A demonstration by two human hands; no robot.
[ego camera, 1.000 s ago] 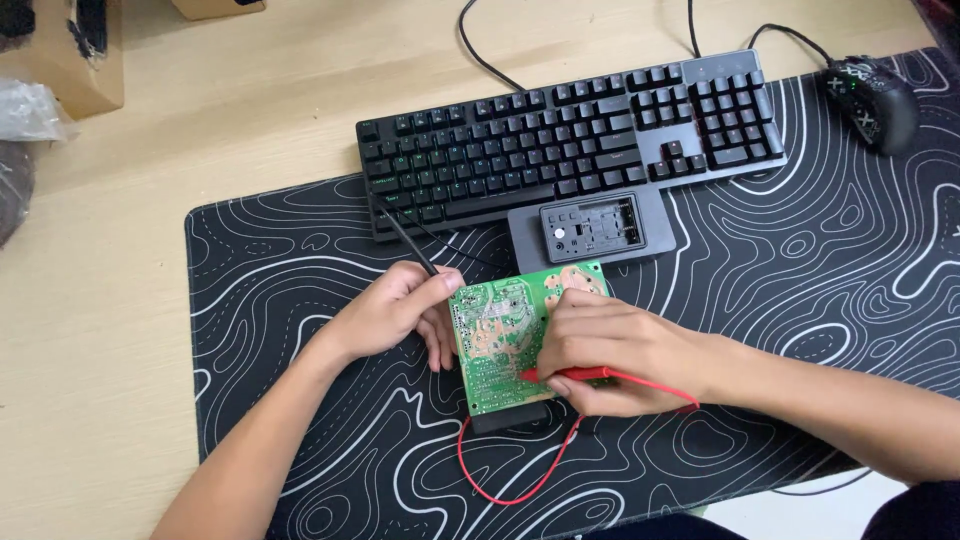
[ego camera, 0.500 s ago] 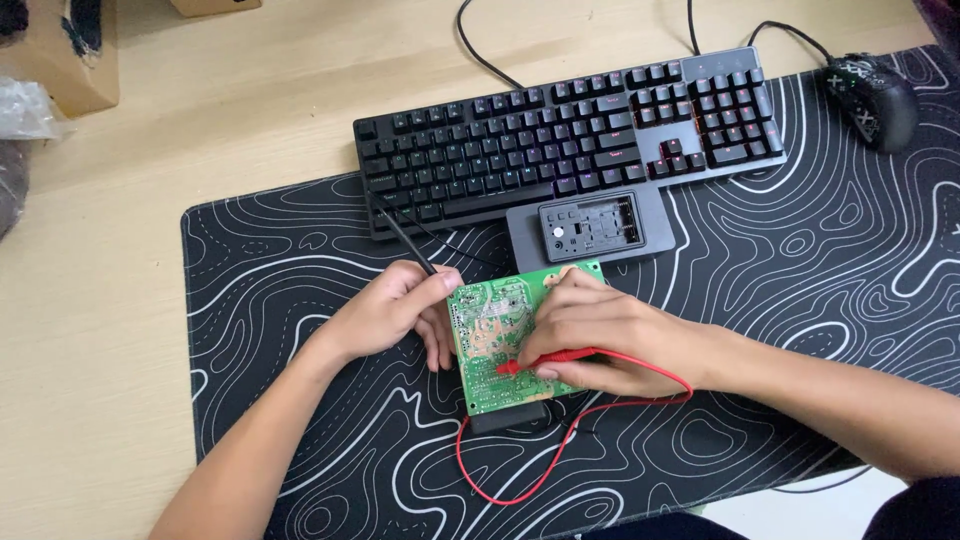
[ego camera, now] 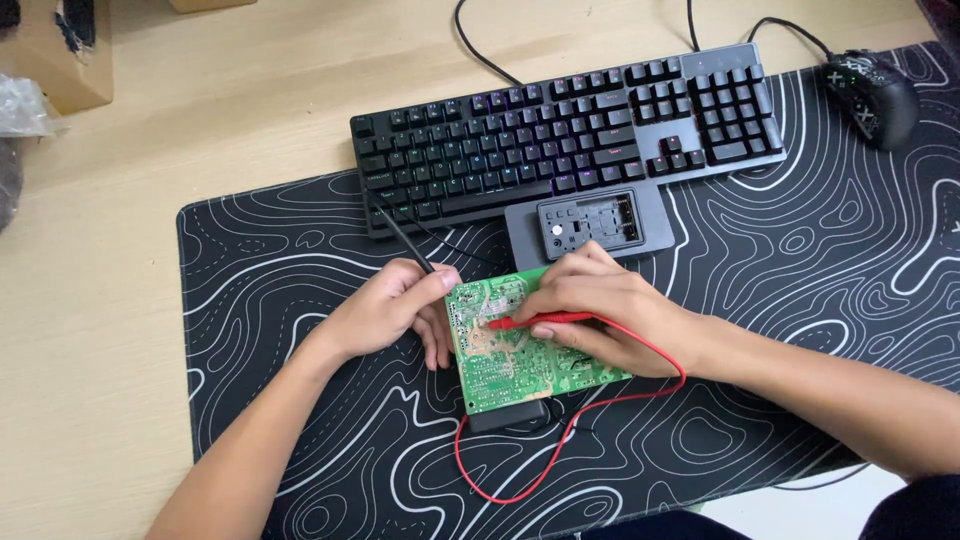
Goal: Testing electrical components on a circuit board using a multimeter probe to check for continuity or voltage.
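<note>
hands meet over a green board lying on the black mat with white contour lines, near the middle of the scene and just near of the keyboard. left hand comes in from the near left, forearm angled up toward the board, wrist low on the mat, fingers curled shut around a black probe whose shaft sticks out far and left past the knuckles; its tip is at the board's left edge, though the contact point is hidden by the fingers. right hand reaches in from the right, forearm lying across the mat, palm down over the board's far right part, fingers pinched on a red probe that points left across the board's face. a red wire loops from that probe round the wrist and down over the mat near the board. a small grey box sits between board and keyboard. a black mouse lies at the far right. a cardboard box stands on the wooden desk at far left.
</note>
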